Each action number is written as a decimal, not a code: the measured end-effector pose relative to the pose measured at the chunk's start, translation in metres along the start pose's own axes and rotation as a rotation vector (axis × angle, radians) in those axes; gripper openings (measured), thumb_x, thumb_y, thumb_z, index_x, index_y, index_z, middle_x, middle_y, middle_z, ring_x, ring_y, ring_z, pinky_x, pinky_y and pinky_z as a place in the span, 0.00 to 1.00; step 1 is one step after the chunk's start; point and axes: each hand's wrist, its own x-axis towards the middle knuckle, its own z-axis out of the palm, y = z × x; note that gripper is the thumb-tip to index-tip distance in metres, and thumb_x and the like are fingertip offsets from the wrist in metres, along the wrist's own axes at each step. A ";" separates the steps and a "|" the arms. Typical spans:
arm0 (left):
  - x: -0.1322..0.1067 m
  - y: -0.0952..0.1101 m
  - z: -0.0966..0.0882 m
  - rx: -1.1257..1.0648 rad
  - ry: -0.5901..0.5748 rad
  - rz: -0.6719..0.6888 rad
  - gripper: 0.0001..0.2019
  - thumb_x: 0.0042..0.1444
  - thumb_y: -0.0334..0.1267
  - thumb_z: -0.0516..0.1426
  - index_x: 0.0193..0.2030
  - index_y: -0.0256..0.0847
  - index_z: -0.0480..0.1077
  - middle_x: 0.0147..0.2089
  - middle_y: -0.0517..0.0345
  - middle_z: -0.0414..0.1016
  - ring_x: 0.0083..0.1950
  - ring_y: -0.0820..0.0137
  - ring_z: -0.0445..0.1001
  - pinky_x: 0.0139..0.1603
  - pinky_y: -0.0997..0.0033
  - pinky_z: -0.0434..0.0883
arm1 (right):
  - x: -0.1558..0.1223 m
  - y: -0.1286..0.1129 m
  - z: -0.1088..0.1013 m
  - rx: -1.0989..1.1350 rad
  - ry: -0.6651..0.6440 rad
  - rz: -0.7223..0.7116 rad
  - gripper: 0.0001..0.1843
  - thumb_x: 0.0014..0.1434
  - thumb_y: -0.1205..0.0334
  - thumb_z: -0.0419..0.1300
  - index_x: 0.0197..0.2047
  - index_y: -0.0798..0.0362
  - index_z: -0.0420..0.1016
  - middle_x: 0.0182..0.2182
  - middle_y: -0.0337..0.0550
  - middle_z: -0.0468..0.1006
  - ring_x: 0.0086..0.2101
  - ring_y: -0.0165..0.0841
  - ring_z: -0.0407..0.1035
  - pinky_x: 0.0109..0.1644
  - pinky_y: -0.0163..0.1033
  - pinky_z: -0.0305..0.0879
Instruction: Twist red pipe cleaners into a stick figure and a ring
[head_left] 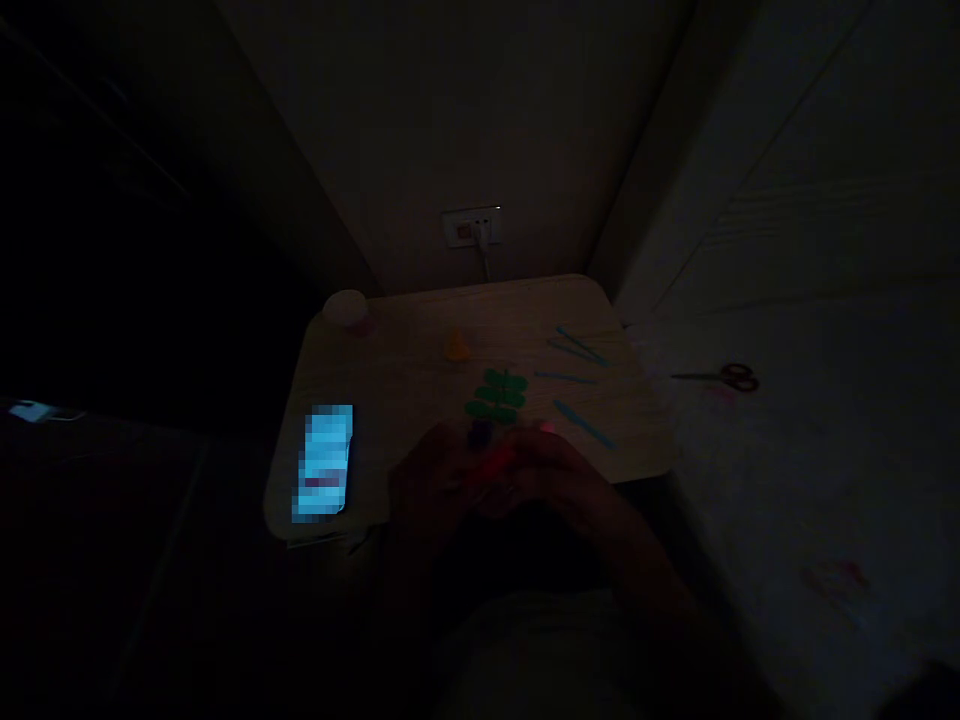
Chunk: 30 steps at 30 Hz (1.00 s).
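In dim light, my left hand (431, 480) and my right hand (547, 470) meet over the front edge of the small table (405, 380). Between them is a soft-looking red piece (491, 464), its kind hard to make out. The fingers of both hands are closed around it, partly lost in shadow. Just beyond my fingers sits a dark purplish lump (478, 433). A green leaf-shaped piece with several leaflets (499, 395) lies flat behind it. Several thin teal modelling tools (585, 424) rest on the right half of the tabletop.
A lit phone (324, 463) lies at the table's left front. Near the back stand a pale tub (347, 311) and a small orange piece (457, 346). Scissors (720, 377) lie on the pale surface to the right. A plugged wall socket (472, 228) is behind the table.
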 end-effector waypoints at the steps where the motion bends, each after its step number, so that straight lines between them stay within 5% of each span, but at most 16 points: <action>1: -0.001 0.000 0.001 0.027 -0.002 0.004 0.17 0.69 0.46 0.62 0.30 0.40 0.75 0.28 0.59 0.72 0.28 0.73 0.70 0.26 0.74 0.64 | 0.000 0.001 0.001 -0.020 -0.007 0.017 0.22 0.54 0.48 0.75 0.45 0.52 0.78 0.37 0.44 0.87 0.34 0.39 0.84 0.41 0.45 0.82; 5: -0.004 -0.002 0.007 0.151 -0.024 0.049 0.23 0.73 0.45 0.56 0.24 0.40 0.67 0.25 0.59 0.67 0.29 0.71 0.66 0.28 0.70 0.62 | 0.006 0.005 0.006 -0.228 0.111 0.049 0.23 0.54 0.43 0.75 0.39 0.54 0.79 0.31 0.41 0.85 0.29 0.32 0.82 0.35 0.35 0.79; 10: -0.002 -0.009 0.011 0.085 -0.118 0.071 0.18 0.72 0.42 0.57 0.27 0.42 0.67 0.28 0.59 0.69 0.32 0.69 0.69 0.33 0.69 0.67 | 0.011 0.006 0.006 -0.347 0.186 0.091 0.23 0.53 0.42 0.75 0.31 0.56 0.80 0.24 0.39 0.82 0.22 0.29 0.77 0.26 0.30 0.73; 14: -0.002 -0.010 0.014 -0.077 -0.176 -0.009 0.03 0.68 0.36 0.60 0.46 0.42 0.75 0.40 0.55 0.75 0.42 0.66 0.74 0.40 0.69 0.72 | 0.009 0.004 0.005 -0.321 0.195 0.029 0.21 0.51 0.46 0.77 0.33 0.56 0.82 0.23 0.38 0.82 0.22 0.29 0.77 0.26 0.31 0.74; 21: -0.007 -0.005 0.008 -0.270 -0.214 -0.103 0.21 0.64 0.39 0.64 0.63 0.45 0.73 0.55 0.49 0.74 0.55 0.61 0.75 0.54 0.61 0.75 | 0.010 0.006 0.000 -0.287 0.183 -0.069 0.22 0.55 0.42 0.74 0.32 0.55 0.83 0.23 0.40 0.83 0.22 0.30 0.78 0.29 0.33 0.75; 30: -0.004 -0.015 0.005 -0.261 -0.149 -0.128 0.15 0.68 0.44 0.62 0.58 0.47 0.80 0.48 0.51 0.77 0.49 0.63 0.77 0.50 0.63 0.78 | 0.011 0.004 0.002 -0.360 0.178 -0.190 0.26 0.64 0.36 0.65 0.36 0.53 0.83 0.25 0.43 0.83 0.25 0.35 0.78 0.32 0.39 0.77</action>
